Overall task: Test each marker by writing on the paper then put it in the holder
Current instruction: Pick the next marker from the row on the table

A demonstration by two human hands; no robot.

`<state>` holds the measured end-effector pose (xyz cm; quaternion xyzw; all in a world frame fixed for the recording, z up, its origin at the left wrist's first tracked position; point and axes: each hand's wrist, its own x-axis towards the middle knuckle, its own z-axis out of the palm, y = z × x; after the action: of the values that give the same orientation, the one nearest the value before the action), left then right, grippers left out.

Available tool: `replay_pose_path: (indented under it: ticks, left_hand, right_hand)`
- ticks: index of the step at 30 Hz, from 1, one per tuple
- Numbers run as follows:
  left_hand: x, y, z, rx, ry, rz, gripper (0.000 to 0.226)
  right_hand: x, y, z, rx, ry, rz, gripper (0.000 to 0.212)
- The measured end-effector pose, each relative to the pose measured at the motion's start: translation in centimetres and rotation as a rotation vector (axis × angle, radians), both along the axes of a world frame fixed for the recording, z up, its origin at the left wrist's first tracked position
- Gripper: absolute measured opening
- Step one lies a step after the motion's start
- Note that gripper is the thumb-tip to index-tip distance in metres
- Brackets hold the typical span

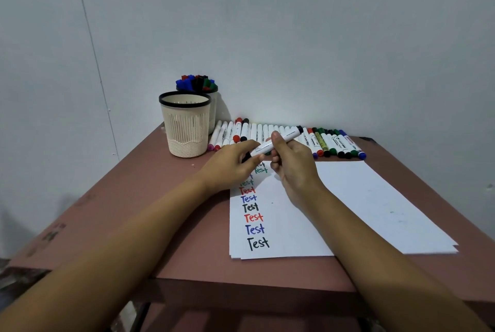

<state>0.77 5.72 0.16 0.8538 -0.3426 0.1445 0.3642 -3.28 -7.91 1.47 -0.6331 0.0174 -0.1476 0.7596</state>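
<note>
My right hand [290,165] grips a white marker [288,135] with a black end, held slanted above the top of the white paper [348,206]. My left hand [231,164] pinches the marker's lower end, where its cap is hidden by my fingers. The paper carries a column of "Test" words in black, blue, red and green. A beige holder [185,128] with a black rim stands at the table's back left. Nothing shows above its rim.
Behind it a second holder [213,107] is packed with markers. A row of several markers [329,141] lies along the wall at the back of the reddish-brown table [150,198]. The table's front edge is near my forearms.
</note>
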Motion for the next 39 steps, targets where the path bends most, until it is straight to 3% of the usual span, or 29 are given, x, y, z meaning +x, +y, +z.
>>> replay_pose_path:
  ticks: [6,11,16,20,23,25,29,32,35,39]
  left_hand:
    - [-0.1,0.1,0.2,-0.049,0.014,0.009,0.024]
    - [-0.1,0.0,0.2,-0.139,0.066,-0.022,0.037]
    - [-0.5,-0.2,0.5,-0.220,0.085,-0.054,0.003]
    - [-0.4,0.3,0.6,-0.280,0.105,-0.101,0.020]
    - [-0.2,0.7,0.2,-0.204,0.044,-0.068,0.039]
    - [0.0,0.9,0.0,-0.199,0.055,-0.043,0.032]
    - [0.4,1.5,0.0,-0.195,0.092,0.074,0.039]
    - [1.1,1.8,0.0,-0.281,0.088,0.180,0.021]
    - [1.8,1.8,-0.4,-0.278,0.155,0.235,0.017]
    - [2.4,2.0,-0.7,-0.332,0.293,0.270,0.015]
  right_hand:
    - [0.2,-0.1,-0.1,0.081,-0.010,0.058,0.024]
    - [0.2,-0.3,-0.1,0.051,-0.039,0.088,0.024]
    - [0.0,-0.5,0.3,0.062,-0.080,0.135,0.022]
    - [-0.5,-0.5,0.9,0.074,-0.131,0.180,0.022]
    - [-0.4,-0.4,0.6,-0.018,-0.114,0.149,0.022]
    - [-0.3,-0.4,0.5,-0.051,-0.103,0.099,0.023]
    - [-0.3,-0.8,1.1,0.139,-0.070,-0.028,0.018]
    - [-0.1,-1.1,1.0,0.231,-0.011,-0.034,0.012]
    - [0.2,-1.1,0.4,0.143,0.008,-0.029,0.008]
    - [0.6,-1.4,-0.5,-0.110,0.023,-0.045,0.026]
